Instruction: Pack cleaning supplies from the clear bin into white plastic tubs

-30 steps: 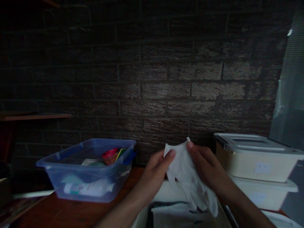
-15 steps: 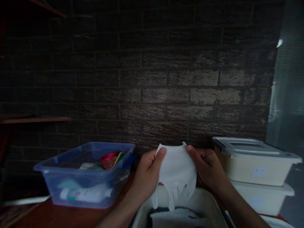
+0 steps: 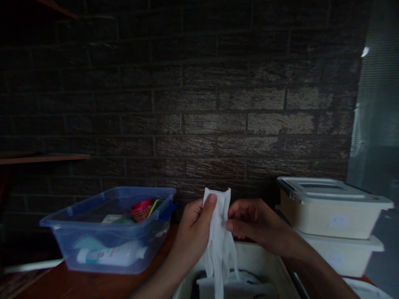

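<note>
A white glove (image 3: 218, 232) hangs upright in the middle of the view, its cuff at the top and its limp fingers dangling down. My left hand (image 3: 195, 232) is closed on the cuff's left side, thumb across the front. At the glove's right edge, a little below the cuff, my right hand (image 3: 254, 222) has its thumb and fingertips pinched on the material. The glove looks narrow and folded lengthwise. Beneath it stands an open pale bin (image 3: 264, 257) with white and dark cloth-like items inside, partly hidden by the glove and my arms.
A clear blue plastic box (image 3: 107, 226) on the left holds a white bottle (image 3: 112, 255) and a red woven basket (image 3: 141, 211). Two lidded cream boxes (image 3: 330, 218) are stacked at the right. Behind runs a dark brick wall (image 3: 199, 124); a wooden shelf (image 3: 43, 158) juts in at left.
The glove was spread wide between both hands and is now narrowed. My right hand has moved left and slightly down along its edge, while my left hand keeps its hold.
</note>
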